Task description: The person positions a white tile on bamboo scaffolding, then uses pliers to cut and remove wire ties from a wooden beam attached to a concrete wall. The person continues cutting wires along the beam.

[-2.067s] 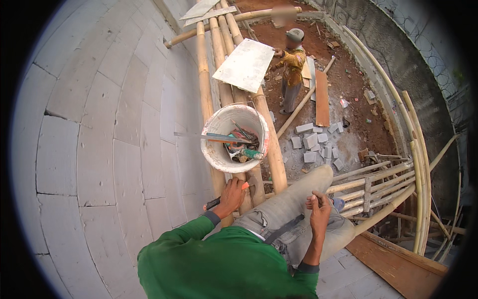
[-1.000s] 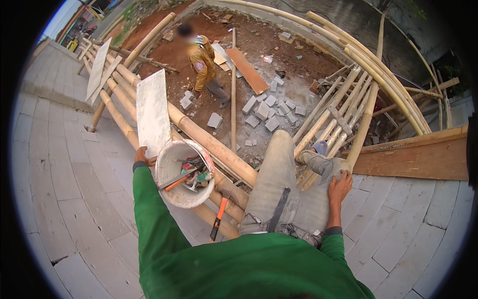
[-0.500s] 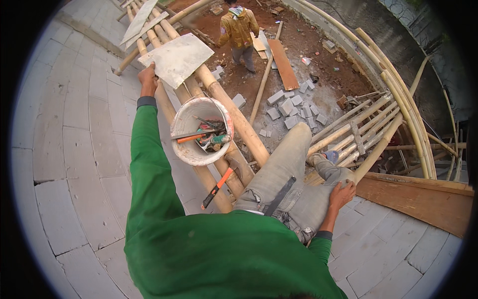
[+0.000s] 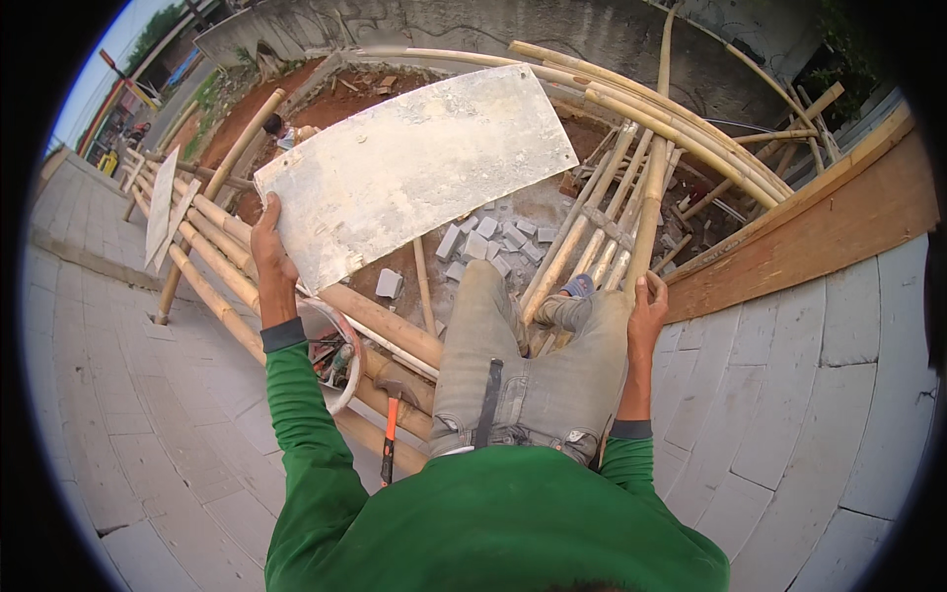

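My left hand (image 4: 273, 252) grips the left end of a flat, pale board (image 4: 419, 163) with a rough, smeared surface. The board is held up in front of me, above the bamboo poles. My right hand (image 4: 647, 311) is beside my right knee, fingers apart and slightly bent, with nothing visible in it. Below the board stands a whitish bucket (image 4: 347, 395) with tools inside, partly hidden by my left arm and the board. A hammer (image 4: 389, 434) with an orange and black handle lies on the bamboo by my left thigh.
Bamboo poles (image 4: 219, 286) run along the grey block wall top (image 4: 168, 424) at left. Grey blocks (image 4: 493, 242) lie scattered on the ground below. A bamboo ladder-like frame (image 4: 602, 222) and brown plywood (image 4: 804, 232) are to the right. Another person (image 4: 279, 126) stands behind the board.
My left hand has lifted the board off the bamboo and brought it up and right, before me. My view has tilted up. My right hand remains by my knee.
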A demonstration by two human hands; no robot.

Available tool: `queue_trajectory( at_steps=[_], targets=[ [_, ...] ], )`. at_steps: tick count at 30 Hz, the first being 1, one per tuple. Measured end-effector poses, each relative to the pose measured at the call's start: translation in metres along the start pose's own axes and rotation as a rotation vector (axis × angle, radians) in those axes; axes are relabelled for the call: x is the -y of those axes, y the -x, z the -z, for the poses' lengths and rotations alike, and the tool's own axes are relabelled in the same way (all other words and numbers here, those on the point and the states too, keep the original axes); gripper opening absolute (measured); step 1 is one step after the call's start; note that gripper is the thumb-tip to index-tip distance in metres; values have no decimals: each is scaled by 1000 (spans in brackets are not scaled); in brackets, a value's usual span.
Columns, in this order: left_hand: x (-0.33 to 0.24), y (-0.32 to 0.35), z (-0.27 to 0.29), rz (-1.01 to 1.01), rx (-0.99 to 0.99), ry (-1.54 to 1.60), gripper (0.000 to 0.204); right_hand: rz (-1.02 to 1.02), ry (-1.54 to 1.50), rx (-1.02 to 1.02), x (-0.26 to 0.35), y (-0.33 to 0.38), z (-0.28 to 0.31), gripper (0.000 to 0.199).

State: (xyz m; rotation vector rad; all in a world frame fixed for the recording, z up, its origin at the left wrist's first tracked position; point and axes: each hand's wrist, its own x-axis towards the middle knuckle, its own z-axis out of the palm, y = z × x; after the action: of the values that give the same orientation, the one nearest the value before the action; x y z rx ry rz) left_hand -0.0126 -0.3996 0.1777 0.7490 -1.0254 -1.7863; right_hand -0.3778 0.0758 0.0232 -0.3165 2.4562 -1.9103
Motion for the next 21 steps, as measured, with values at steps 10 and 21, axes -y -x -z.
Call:
queue_trajectory(
  at_steps=[10, 21],
  targets=[
    [325, 172, -131, 584, 48, 330, 57, -518, -813, 271, 7, 71, -25, 78],
    [264, 174, -123, 932, 614, -375, 54, -363, -554, 167, -67, 17, -34, 39]
  ],
)
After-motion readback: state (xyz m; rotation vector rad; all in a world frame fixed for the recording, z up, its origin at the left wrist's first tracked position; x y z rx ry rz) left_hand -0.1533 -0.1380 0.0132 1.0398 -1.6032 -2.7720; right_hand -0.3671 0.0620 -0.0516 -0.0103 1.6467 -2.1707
